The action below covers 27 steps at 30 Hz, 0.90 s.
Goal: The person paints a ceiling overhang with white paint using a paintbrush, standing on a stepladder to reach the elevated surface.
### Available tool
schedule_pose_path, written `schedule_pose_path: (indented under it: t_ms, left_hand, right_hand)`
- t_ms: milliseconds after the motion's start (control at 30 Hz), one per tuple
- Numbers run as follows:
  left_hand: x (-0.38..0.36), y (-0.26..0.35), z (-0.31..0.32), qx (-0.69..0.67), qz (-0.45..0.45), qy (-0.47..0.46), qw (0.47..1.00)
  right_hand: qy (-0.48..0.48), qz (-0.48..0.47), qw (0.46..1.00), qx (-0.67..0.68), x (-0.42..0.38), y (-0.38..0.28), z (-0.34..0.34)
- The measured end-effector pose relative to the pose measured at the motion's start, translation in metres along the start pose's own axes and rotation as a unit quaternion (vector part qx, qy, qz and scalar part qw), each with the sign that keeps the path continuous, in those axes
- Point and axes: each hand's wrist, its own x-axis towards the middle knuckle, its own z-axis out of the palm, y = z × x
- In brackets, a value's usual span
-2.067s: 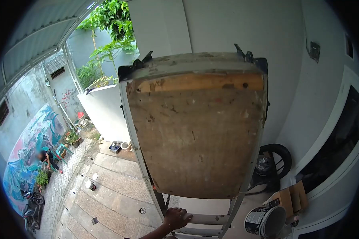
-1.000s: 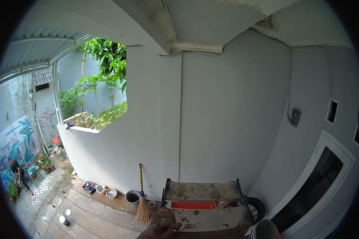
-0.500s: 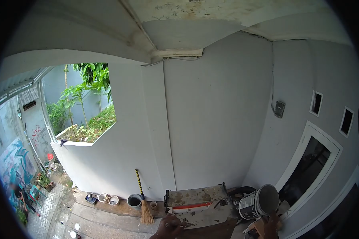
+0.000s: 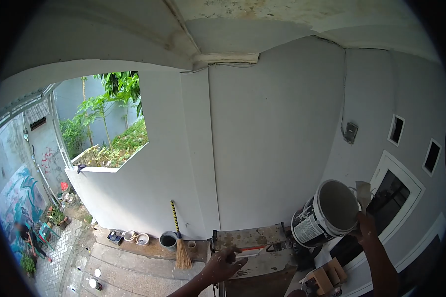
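Observation:
My right hand [image 4: 365, 228] grips the rim of a white plastic bucket [image 4: 306, 228] with dark printing, tilted so its grey-coated inside shows. A putty knife [image 4: 363, 192] with a wide blade stands up out of the same hand, beside the rim. Lower down, my left hand [image 4: 224, 265] reaches over the near edge of a stained platform [image 4: 267, 270], its fingers apart and holding nothing visible. Just past those fingers, a long tool with a red edge [image 4: 252, 248] lies on the platform.
An open cardboard box [image 4: 323, 281] sits below the bucket. Along the wall's foot stand a broom [image 4: 182, 252], a dark bucket [image 4: 168, 240] and small tubs [image 4: 142, 239]. A white-framed door [image 4: 389, 198] is at right. Far left, a person [image 4: 28, 237] sits outside.
My right hand has raised the bucket, bringing the putty knife into clear view. My left hand has come further up over the platform edge, with its fingers more spread. The view has shifted slightly.

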Motion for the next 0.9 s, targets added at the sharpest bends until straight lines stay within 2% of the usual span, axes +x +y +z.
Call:
schedule_pose_path:
  t_ms: [67, 100, 133, 167, 200, 233, 267, 300, 400, 467, 500, 533, 600, 633, 667, 700, 767, 800, 867, 900]
  left_hand:
    - [0.024, -0.002, -0.003, -0.179, 0.104, -0.001, 0.978]
    - [0.039, -0.004, -0.006, -0.18, 0.102, -0.004, 0.978]
    - [0.055, -0.005, -0.008, -0.368, 0.06, -0.096, 0.923]
    - [0.064, -0.003, -0.009, -0.539, 0.016, -0.182, 0.822]
    - [0.074, 0.006, -0.01, -0.544, 0.015, -0.183, 0.819]
    - [0.084, 0.018, -0.01, -0.633, -0.045, -0.263, 0.727]
    - [0.09, 0.024, -0.011, -0.706, -0.1, -0.333, 0.617]
    - [0.086, 0.035, -0.008, -0.676, -0.046, -0.301, 0.671]
    - [0.085, 0.02, -0.009, -0.744, -0.054, -0.348, 0.568]
    - [0.088, 0.007, -0.011, -0.826, 0.055, -0.373, 0.419]
    - [0.088, 0.004, -0.014, -0.817, 0.116, -0.404, 0.395]
    - [0.082, 0.002, -0.015, -0.824, 0.106, -0.4, 0.388]
    - [0.079, 0.007, -0.03, -0.762, -0.007, -0.164, 0.627]
    - [0.082, -0.005, -0.032, -0.762, -0.041, -0.16, 0.626]
    - [0.086, -0.021, -0.029, -0.764, -0.039, -0.159, 0.625]
    - [0.088, -0.03, -0.031, -0.62, 0.004, -0.062, 0.782]
    - [0.082, -0.03, -0.043, -0.449, 0.033, 0.051, 0.892]
    - [0.078, -0.025, -0.052, -0.353, 0.03, 0.11, 0.929]
    - [0.077, -0.031, -0.064, -0.458, 0.058, 0.063, 0.885]
    - [0.075, -0.026, -0.07, -0.435, 0.13, 0.049, 0.89]
  right_hand:
    - [0.002, -0.003, 1.0, -0.019, -0.003, -0.025, 0.027]
    - [-0.022, -0.01, 1.0, -0.013, -0.003, -0.036, 0.04]
    - [-0.045, -0.016, 0.999, -0.012, -0.003, -0.043, 0.049]
    - [-0.043, -0.012, 0.999, -0.018, -0.004, -0.045, 0.056]
    - [-0.118, -0.007, 0.993, 0.011, -0.001, -0.047, 0.064]
    - [-0.195, -0.001, 0.98, 0.04, 0.001, -0.048, 0.073]
    - [-0.203, -0.001, 0.978, 0.038, 0.002, -0.046, 0.088]
    - [-0.228, 0.016, 0.972, 0.047, 0.002, -0.044, 0.102]
    - [-0.259, 0.033, 0.964, 0.053, 0.002, -0.048, 0.14]
    - [-0.235, 0.038, 0.971, -0.02, -0.003, -0.052, 0.167]
    - [-0.257, 0.051, 0.965, -0.016, -0.001, -0.05, 0.177]
    - [-0.253, 0.064, 0.965, -0.021, -0.007, -0.052, 0.185]
    - [-0.258, 0.03, 0.96, -0.108, -0.012, -0.063, 0.206]
    - [-0.259, 0.028, 0.959, -0.109, -0.011, -0.063, 0.211]
    - [-0.267, 0.014, 0.955, -0.131, -0.009, -0.063, 0.215]
    - [-0.274, 0.001, 0.949, -0.154, -0.008, -0.062, 0.219]
    - [-0.283, -0.016, 0.943, -0.172, -0.005, -0.059, 0.224]
    - [-0.291, -0.035, 0.938, -0.187, -0.005, -0.057, 0.228]
    - [-0.298, -0.043, 0.927, -0.222, -0.006, -0.058, 0.236]
    - [-0.306, -0.044, 0.915, -0.258, -0.01, -0.054, 0.236]
